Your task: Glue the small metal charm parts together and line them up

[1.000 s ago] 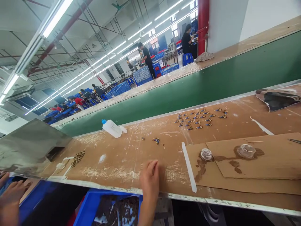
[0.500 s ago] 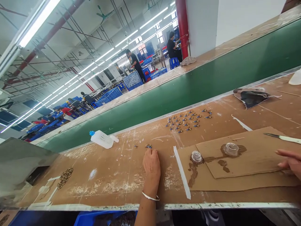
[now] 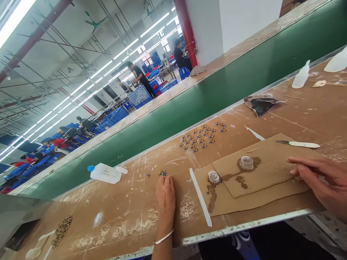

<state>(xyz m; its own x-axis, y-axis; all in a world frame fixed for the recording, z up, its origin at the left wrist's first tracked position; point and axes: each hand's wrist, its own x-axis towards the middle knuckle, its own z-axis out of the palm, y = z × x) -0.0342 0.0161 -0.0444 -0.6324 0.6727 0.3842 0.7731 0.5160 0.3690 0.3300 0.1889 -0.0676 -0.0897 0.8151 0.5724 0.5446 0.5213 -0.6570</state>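
Observation:
My left hand (image 3: 166, 191) rests on the brown tabletop, fingers together and curled down, the tips hidden. Its fingertips are at a small cluster of blue-and-gold parts (image 3: 162, 173); whether one is pinched I cannot tell. A single similar part (image 3: 148, 176) lies just left of it. My right hand (image 3: 318, 178) hovers over the right end of a cardboard sheet (image 3: 260, 182), thumb and fingers stretched out, nothing visible in them. Near it lies a white-handled knife (image 3: 300, 144). On the cardboard are a small clear cup (image 3: 247, 163) and a whitish round dish (image 3: 214, 177), among wet stains.
Rows of blue-and-gold parts (image 3: 199, 137) lie toward the green conveyor belt (image 3: 173, 124). A blue-capped bottle (image 3: 105, 173) lies at left, beyond a pile of small brownish pieces (image 3: 62, 231). Cloth (image 3: 262, 104) and a white bottle (image 3: 301, 76) are at back right. People work beyond.
The view has turned to the right, showing more of my right hand and the bottles at back right. My left hand stays by the small cluster. My right hand reaches further over the cardboard.

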